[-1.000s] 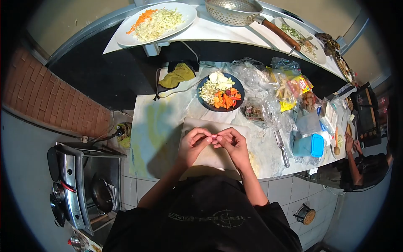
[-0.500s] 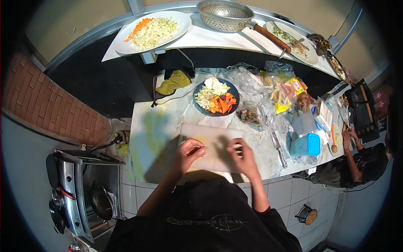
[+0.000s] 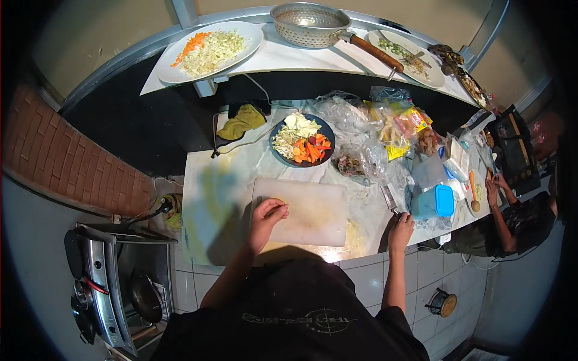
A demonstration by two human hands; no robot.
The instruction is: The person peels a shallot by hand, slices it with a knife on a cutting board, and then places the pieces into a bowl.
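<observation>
My left hand (image 3: 268, 220) hovers over the left part of a white cutting board (image 3: 319, 218), its fingers curled into a pinch. Whatever they hold, if anything, is too small to make out. At the right, my right hand (image 3: 401, 231) is closed round the handle of a knife (image 3: 389, 198), whose blade points away from me on the marble counter. Beyond the board sits a dark plate (image 3: 278, 155) with sliced carrots (image 3: 312, 149), bean sprouts (image 3: 284, 145) and pale cabbage-like leaves (image 3: 301, 124).
Plastic bags (image 3: 346, 113) and a blue-lidded container (image 3: 444, 201) crowd the counter's right side. A shelf holds a white plate of shredded vegetables (image 3: 211, 53), a hammered pan (image 3: 310, 26) and another plate (image 3: 433, 77). A co-worker (image 3: 506, 225) stands at the right; a stove (image 3: 99, 283) is at left.
My right hand has moved right, from above the board to the knife, and closed on its handle. My left hand stays over the board. The view has shifted slightly.
</observation>
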